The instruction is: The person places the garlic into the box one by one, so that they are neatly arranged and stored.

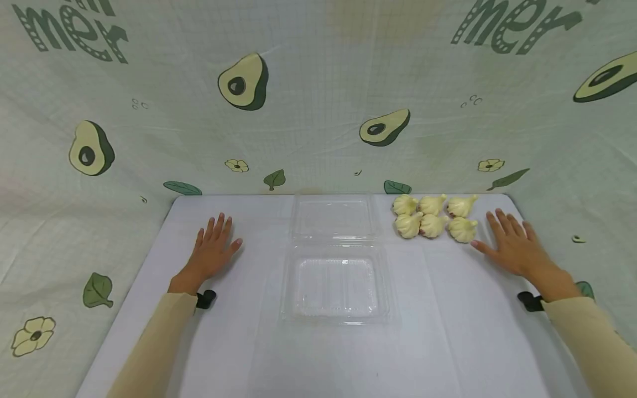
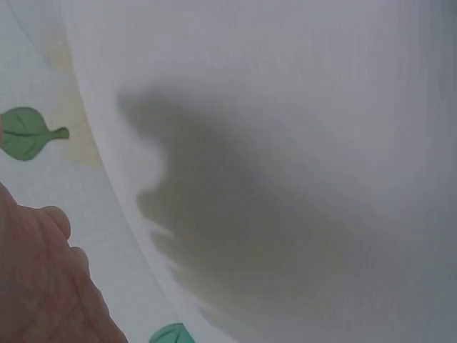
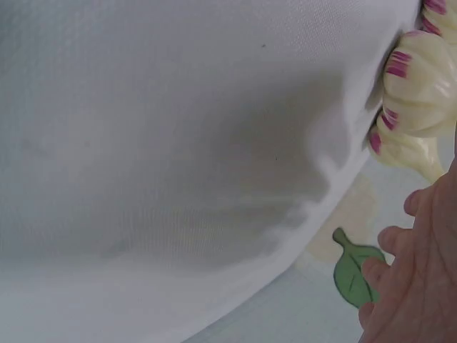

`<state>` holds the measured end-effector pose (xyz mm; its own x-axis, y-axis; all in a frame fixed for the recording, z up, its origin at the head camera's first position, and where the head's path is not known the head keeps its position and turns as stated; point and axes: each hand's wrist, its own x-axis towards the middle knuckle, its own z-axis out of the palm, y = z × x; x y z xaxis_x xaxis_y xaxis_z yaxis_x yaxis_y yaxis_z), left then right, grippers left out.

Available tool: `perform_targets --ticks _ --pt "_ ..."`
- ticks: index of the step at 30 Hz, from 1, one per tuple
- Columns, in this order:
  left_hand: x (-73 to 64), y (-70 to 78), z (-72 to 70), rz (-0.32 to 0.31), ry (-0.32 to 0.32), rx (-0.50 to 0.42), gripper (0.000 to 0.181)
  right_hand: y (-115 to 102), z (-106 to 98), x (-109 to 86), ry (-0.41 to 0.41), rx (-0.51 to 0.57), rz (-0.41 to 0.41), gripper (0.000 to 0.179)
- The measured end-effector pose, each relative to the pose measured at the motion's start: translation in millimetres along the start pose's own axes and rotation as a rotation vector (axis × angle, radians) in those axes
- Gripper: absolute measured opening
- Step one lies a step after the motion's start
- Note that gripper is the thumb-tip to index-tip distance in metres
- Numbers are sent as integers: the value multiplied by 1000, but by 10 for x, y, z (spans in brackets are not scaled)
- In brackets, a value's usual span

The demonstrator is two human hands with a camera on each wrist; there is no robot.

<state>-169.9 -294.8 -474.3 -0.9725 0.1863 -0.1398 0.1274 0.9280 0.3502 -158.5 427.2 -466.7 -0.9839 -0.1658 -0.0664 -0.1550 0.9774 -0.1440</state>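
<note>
My left hand [image 1: 211, 251], fingers spread and straight, is over the left part of the white table, holding nothing. On the right, my right hand [image 1: 515, 249] is spread the same way, its thumb close to the nearest garlic bulb [image 1: 462, 230]. Several cream garlic bulbs stand in two rows at the back right; the right wrist view shows purple streaks on one garlic bulb [image 3: 418, 82]. Between the hands lies a clear plastic clamshell box [image 1: 335, 287], its lid [image 1: 334, 216] folded back flat toward the far edge. Nothing shows inside the box.
The white table [image 1: 438, 342] ends at the back against a hanging cloth [image 1: 308, 110] printed with avocados and leaves. Black wrist straps [image 1: 205, 299] show at both cuffs. Each hand casts a shadow on the tabletop in its wrist view.
</note>
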Motion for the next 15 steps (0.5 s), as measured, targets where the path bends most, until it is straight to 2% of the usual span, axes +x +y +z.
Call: perform_targets --ticks 4,10,15 --pt "-7 91 66 22 9 0 85 -19 43 11 13 0 -9 97" --pt "-40 277 135 94 45 -31 81 -60 82 21 50 -2 -33 94" --pt "-64 431 170 125 37 -37 80 -84 93 23 52 1 -38 94"
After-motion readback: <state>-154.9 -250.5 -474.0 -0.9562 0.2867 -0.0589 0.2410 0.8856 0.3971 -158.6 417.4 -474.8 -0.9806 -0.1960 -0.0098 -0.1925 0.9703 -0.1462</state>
